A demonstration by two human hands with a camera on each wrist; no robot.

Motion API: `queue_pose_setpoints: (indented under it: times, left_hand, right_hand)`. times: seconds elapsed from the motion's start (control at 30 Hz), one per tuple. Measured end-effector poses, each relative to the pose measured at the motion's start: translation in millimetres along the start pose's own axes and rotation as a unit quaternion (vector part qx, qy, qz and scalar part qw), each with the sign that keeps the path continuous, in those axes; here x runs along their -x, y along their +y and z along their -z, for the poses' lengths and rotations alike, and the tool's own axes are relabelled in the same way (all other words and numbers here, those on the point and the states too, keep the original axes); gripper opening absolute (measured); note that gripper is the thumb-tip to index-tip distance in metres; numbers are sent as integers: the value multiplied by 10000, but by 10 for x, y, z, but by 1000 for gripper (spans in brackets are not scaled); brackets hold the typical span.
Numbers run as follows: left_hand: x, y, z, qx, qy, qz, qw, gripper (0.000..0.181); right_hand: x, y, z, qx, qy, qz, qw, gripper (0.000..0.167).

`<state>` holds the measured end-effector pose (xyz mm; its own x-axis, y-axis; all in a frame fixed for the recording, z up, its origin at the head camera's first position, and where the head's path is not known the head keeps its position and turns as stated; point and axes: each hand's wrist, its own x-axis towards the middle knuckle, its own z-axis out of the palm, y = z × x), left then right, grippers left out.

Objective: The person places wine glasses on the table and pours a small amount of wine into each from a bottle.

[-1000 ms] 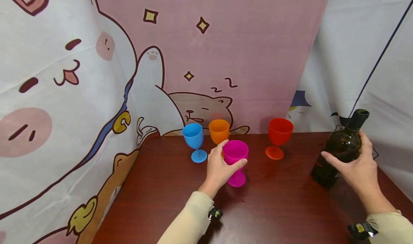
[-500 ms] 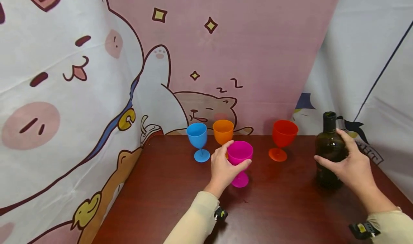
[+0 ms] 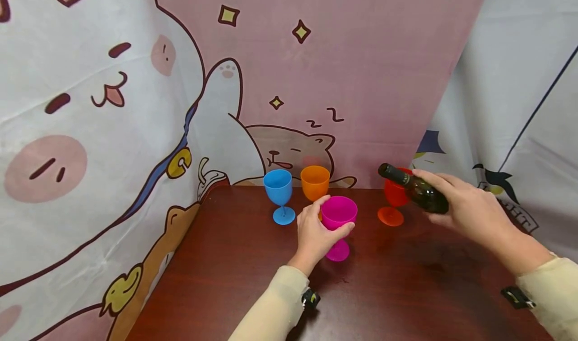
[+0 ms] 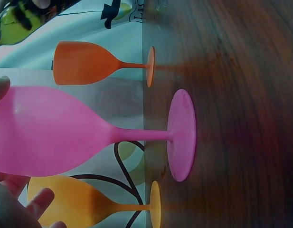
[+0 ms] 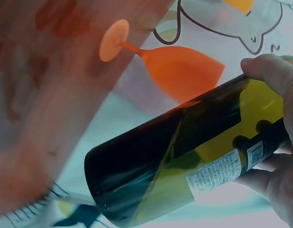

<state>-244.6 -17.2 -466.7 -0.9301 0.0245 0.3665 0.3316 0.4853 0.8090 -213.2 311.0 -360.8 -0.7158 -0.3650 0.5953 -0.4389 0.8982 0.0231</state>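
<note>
My left fingers (image 3: 310,214) gripped the magenta goblet (image 3: 339,216), my right fingers (image 3: 435,180) the bottle (image 3: 425,195) that, swung low, risked toppling it.

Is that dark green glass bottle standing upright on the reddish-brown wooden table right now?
No, the right hand holds the bottle tilted over, off the table.

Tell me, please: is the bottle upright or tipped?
Tipped. The right hand holds the bottle at a slant; in the head view its neck points leftward, while the red goblet behind stands upright.
</note>
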Motion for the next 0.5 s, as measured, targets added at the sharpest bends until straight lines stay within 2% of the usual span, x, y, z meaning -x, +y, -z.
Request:
queue_pose_setpoints:
  times: [0.1,0.2,0.3,0.5]
  left_hand:
    - [4,1,6,-5,-14,-24,10000,85]
    - [7,1,10,-26,-23,-34,10000,85]
    - [3,3,15,-54,-19,-34,10000,85]
    - [-3,12,26,-99,-50,-9,9999,85]
  right_hand:
    - [-117,-62,46,163,-136,291,9994,102]
    - [-222,-106,61,321,-105,712,9969,96]
    - [-323,-146,71,446,-208,1049,9933,97]
    - [-439,-235,111,705,-814,1145,9876,102]
